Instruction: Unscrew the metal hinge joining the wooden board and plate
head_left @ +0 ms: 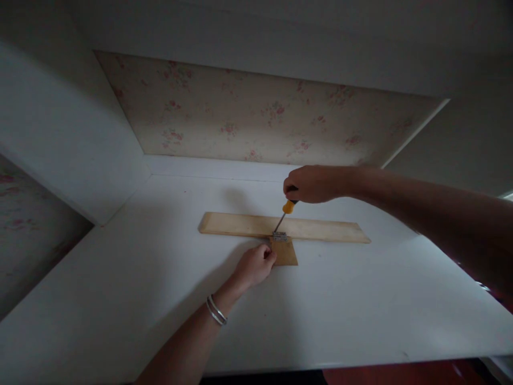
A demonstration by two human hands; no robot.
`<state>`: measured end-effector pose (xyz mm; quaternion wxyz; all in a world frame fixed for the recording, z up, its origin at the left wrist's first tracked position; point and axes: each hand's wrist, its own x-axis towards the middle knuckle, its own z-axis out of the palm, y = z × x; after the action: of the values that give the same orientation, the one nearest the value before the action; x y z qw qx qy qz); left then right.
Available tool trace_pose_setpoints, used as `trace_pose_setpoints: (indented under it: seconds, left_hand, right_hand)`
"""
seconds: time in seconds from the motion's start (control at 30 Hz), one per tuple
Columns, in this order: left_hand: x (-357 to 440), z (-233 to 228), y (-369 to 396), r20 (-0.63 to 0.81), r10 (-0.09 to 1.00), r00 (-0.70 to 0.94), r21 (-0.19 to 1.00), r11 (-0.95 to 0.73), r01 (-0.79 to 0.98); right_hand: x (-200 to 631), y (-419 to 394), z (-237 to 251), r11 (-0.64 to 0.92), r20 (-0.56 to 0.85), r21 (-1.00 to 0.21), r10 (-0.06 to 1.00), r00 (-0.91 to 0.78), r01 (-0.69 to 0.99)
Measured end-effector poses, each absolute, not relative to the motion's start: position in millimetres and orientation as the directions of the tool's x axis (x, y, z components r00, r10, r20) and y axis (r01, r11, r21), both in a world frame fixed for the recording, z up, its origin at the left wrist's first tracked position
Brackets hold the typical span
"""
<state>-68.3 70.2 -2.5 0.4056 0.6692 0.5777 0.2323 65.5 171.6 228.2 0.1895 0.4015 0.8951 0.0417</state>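
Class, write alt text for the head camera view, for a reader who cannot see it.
A right hand holds an orange-handled screwdriver with its tip on a small metal hinge joining a long wooden strip to a small wooden piece. The left hand steadies the small piece on a white table.

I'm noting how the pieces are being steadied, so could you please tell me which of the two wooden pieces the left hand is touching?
The left hand touches the small darker wooden piece, nearer the person. The long pale board lies crosswise behind it, beyond the hinge.
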Motion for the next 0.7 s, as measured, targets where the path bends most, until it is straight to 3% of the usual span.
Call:
trace_pose_setpoints:
  seconds: [0.1,0.2,0.27,0.4,0.57,0.7]
  left_hand:
    - [-68.3,-2.6,69.5,-0.153,0.963,0.220,0.809,-0.006,0.587]
    - [-68.1,-2.1,69.0,-0.146,0.966,0.211,0.807,-0.007,0.590]
    - [-68.2,-1.8,69.1,-0.148,0.967,0.206,0.804,-0.004,0.595]
    - [-68.5,-2.0,69.9,-0.152,0.966,0.210,0.798,-0.005,0.602]
    - [-67.9,-2.9,70.3,-0.155,0.964,0.215,0.798,-0.006,0.603]
    - [-67.7,-3.7,70.0,-0.164,0.964,0.209,0.804,0.008,0.594]
  right_hand:
    - [67.2,172.6,228.1,0.758,-0.305,0.092,0.639,-0.706,0.646]
    - [65.1,169.0,229.4,0.657,-0.282,0.227,0.751,-0.597,0.718]
    - [63.7,166.6,229.6,0.641,-0.251,0.285,0.767,-0.590,0.712]
    - [63.0,164.9,229.3,0.701,-0.259,0.130,0.706,-0.659,0.701]
    - [62.0,165.4,227.9,0.612,-0.259,0.273,0.790,-0.556,0.742]
    - [62.8,165.4,228.2,0.703,-0.270,0.173,0.707,-0.653,0.690]
